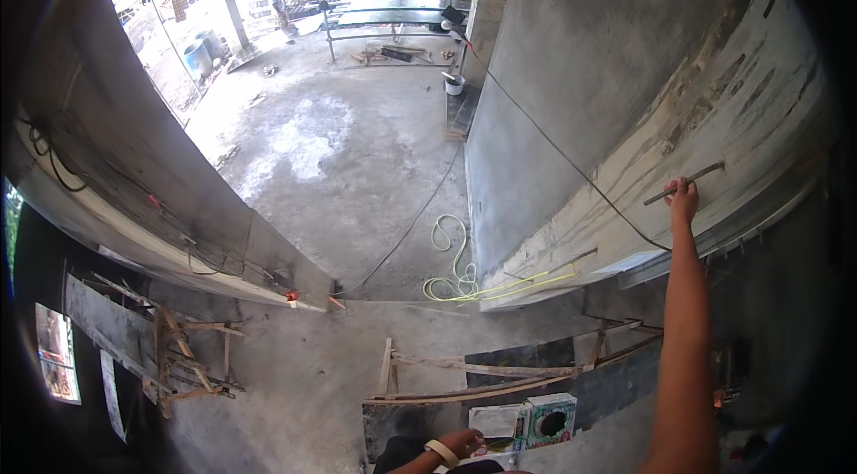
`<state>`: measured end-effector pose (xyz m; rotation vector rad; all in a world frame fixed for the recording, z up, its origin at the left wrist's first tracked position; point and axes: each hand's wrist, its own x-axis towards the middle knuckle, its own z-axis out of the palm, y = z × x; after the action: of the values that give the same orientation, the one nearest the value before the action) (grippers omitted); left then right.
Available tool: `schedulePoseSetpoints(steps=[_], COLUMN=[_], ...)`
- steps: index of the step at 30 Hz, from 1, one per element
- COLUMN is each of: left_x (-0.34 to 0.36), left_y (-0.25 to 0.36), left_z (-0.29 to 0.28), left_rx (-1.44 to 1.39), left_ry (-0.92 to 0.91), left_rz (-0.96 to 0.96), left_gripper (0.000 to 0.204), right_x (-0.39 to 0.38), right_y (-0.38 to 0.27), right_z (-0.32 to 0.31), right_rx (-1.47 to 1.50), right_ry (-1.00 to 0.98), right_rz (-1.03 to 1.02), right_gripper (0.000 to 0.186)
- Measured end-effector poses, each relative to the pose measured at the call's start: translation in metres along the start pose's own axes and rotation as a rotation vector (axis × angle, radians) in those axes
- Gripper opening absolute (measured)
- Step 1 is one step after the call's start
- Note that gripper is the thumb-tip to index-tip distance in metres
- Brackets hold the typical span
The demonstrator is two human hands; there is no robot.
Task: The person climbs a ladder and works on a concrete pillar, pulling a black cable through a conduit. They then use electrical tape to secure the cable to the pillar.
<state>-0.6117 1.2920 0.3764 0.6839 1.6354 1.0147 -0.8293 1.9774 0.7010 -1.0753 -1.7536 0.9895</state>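
My right hand (682, 198) reaches up and far out to the right. Its fingers close around a thin metal rod (705, 176) that sticks out of the grey concrete wall (607, 72). My left hand (462, 443) is low at the bottom edge, a pale band on its wrist. It rests on a small white and green box (546, 419) beside a white sheet, on a dark board (536, 358). Whether its fingers grip the box is not visible.
A yellow-green hose (457, 273) lies coiled on the concrete floor below. A thin black cable (553, 148) runs along the wall. Wooden laths and planks (187, 358) lie at lower left, and a scaffold frame (384, 14) stands far back. A person stands near it.
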Motion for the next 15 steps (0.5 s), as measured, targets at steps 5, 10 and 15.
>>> schedulePoseSetpoints(steps=[5, 10, 15], left_x=[-0.063, -0.111, -0.112], left_y=[0.026, 0.122, 0.304], left_z=[-0.078, -0.202, -0.285], left_rx=[-0.077, 0.087, 0.258], left_ry=[0.430, 0.408, 0.646], left_rz=[0.017, -0.026, 0.346], left_gripper=[0.031, 0.034, 0.041], right_x=[0.017, -0.032, -0.260], right_y=[0.012, 0.032, 0.151], right_z=[0.001, 0.002, -0.085], right_rx=[0.003, -0.109, 0.067], right_ry=[-0.011, -0.022, -0.567], right_rz=[0.049, 0.033, 0.040], right_gripper=[0.024, 0.062, 0.033])
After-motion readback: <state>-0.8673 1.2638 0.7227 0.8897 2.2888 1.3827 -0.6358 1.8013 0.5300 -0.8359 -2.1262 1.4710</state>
